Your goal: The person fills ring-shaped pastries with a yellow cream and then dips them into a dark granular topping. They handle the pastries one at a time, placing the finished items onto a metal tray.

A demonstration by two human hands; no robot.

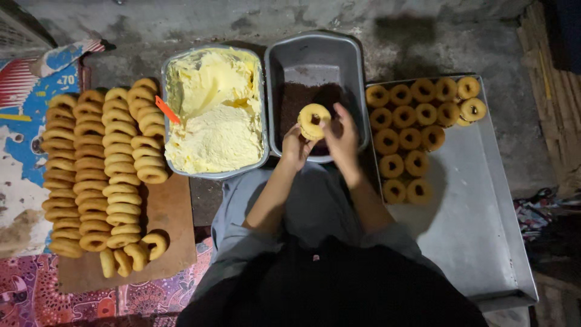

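The head view looks straight down at a person sitting on the floor. The left hand (295, 148) and the right hand (342, 140) are both closed around one doughnut (314, 120), which they hold up over a grey tub (315, 57). The tub has dark brown sprinkles (302, 97) in the bottom. The fingers curl round the doughnut's edges, and both forearms reach forward from the lap.

Just left of that tub is another grey tub full of pale yellow cream (215, 112), with an orange scraper (167, 109) stuck in its left side. Further left, rows of plain doughnuts (103, 172) lean against each other on a brown board (172, 233). On the right sits a big metal tray (478, 230) with neat rows of doughnuts (417, 130) lying flat in its far corner.

Everything rests on a grey concrete floor (423, 42). A patterned mat (36, 290) lies at the lower left.
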